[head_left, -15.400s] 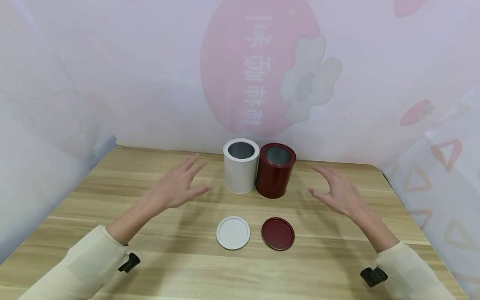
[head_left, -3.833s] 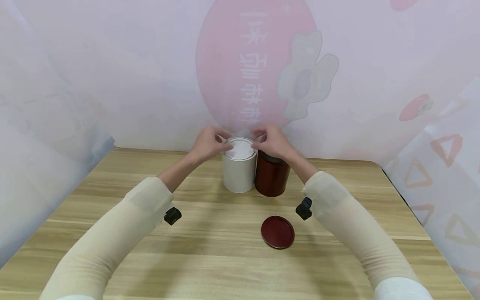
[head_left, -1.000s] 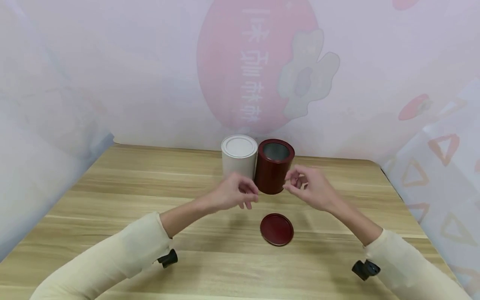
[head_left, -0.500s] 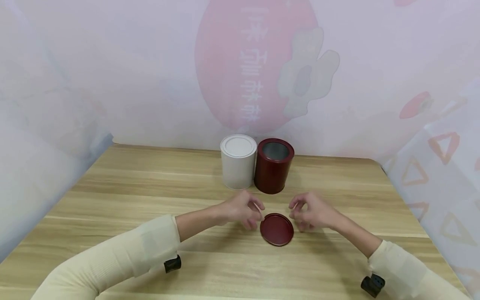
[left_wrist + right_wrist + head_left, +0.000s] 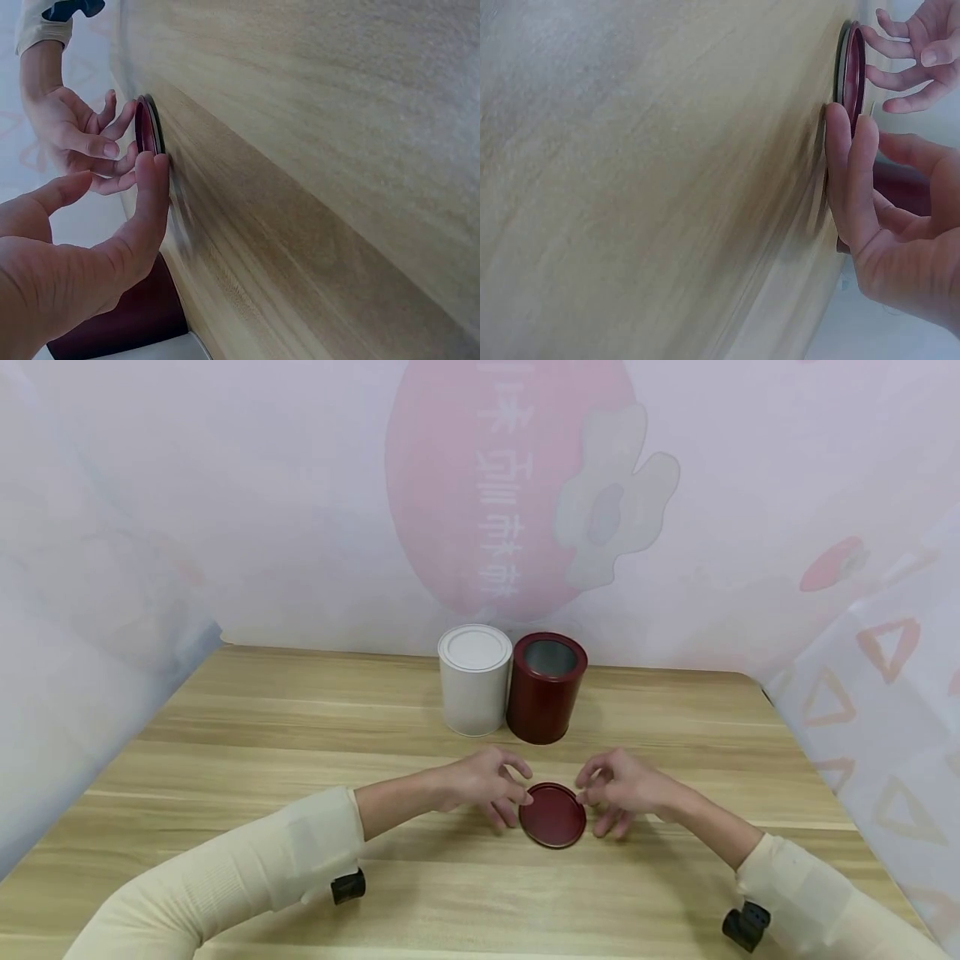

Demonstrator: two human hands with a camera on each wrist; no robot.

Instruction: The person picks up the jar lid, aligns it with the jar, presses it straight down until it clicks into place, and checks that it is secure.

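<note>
Whether the hands actually touch the red lid is perhaps hidden by their curled fingers.

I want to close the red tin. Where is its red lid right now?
In the head view, the red lid lies flat on the wooden table, in front of the open red tin, between the left hand and right hand.
</note>
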